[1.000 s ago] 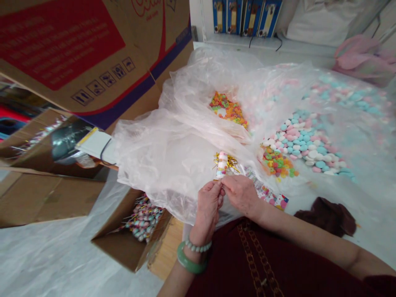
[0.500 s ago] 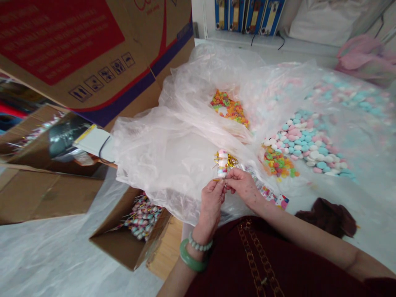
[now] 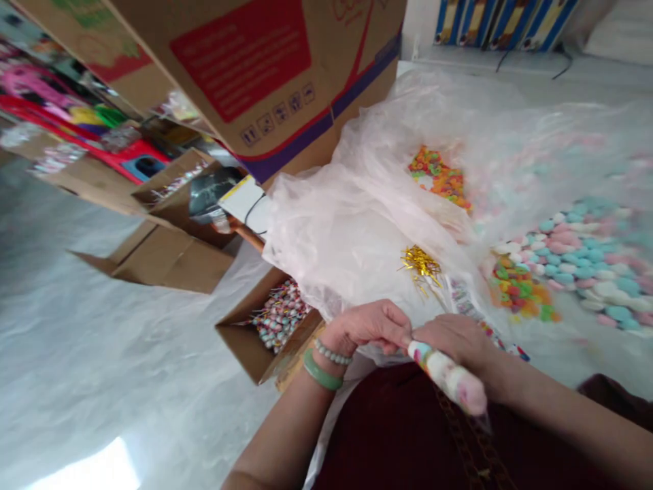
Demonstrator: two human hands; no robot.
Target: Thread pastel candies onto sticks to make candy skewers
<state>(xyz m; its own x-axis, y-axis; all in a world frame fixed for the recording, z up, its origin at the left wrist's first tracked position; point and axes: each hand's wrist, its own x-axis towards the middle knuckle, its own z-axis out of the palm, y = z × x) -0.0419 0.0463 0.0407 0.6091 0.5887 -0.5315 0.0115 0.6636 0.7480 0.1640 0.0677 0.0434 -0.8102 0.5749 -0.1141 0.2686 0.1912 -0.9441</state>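
Observation:
A wrapped marshmallow skewer (image 3: 449, 381), white with pink, blue and yellow patches, points down and to the right in front of my dark red top. My left hand (image 3: 375, 323), with a green bangle and a beaded bracelet on its wrist, pinches the skewer's narrow end. Against that same end, the fingers of my right hand (image 3: 454, 337) are curled and partly hidden behind the skewer. Just beyond my hands lies a small pile of gold twist ties (image 3: 421, 262) on the clear plastic (image 3: 331, 235), beside printed wrappers (image 3: 469, 306).
Gummy rings (image 3: 523, 289) and pastel marshmallows (image 3: 576, 248) lie on the right; more gummy rings (image 3: 439, 177) are farther back. On the left, an open carton (image 3: 237, 340) holds many wrapped skewers (image 3: 280, 316). A large cardboard box (image 3: 316, 129) stands behind the plastic.
The skewer has swung from pointing away from me to pointing down right, towards my body. My hands have come closer to me, and the view has turned left.

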